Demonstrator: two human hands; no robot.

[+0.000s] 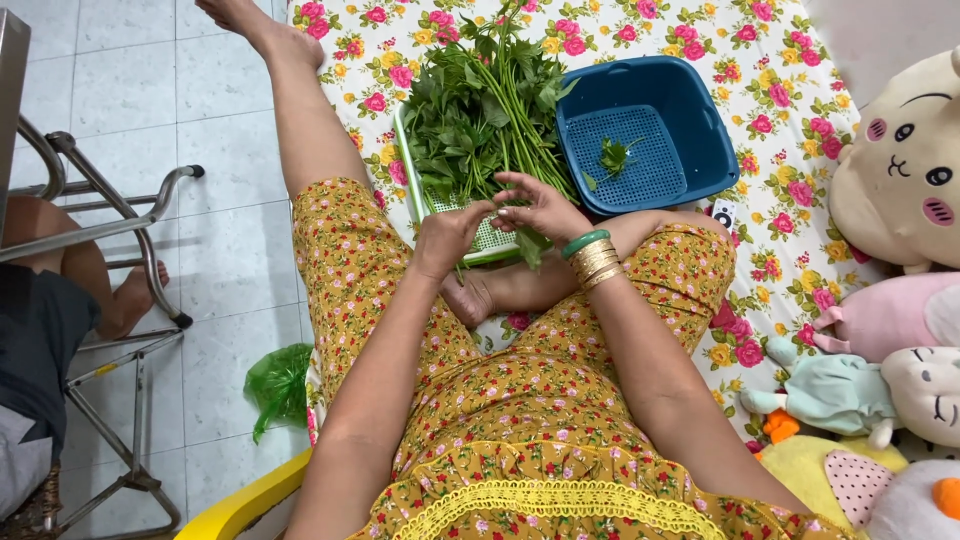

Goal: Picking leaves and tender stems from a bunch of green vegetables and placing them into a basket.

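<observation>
Here we have both hands meeting over the near end of the leafy green stems point(478, 105), which lie heaped on a pale green tray point(410, 180) on the flowered sheet point(780, 120). Our left hand point(447, 235) is curled, fingers pinched around a stem at its cut end; our right hand point(540, 207) is half open, fingertips spread and closing on the same sprig, a leaf hanging below it. The blue basket point(700, 120) sits just right of the tray and holds only a few picked leaves point(612, 155).

We judge the risks small but real: the heap overhangs the tray's far and right edges, so a tug on one stem could drag its neighbours onto the sheet. Our grip is light, so the sprig may slip into our lap. A picked piece may also miss the basket.
</observation>
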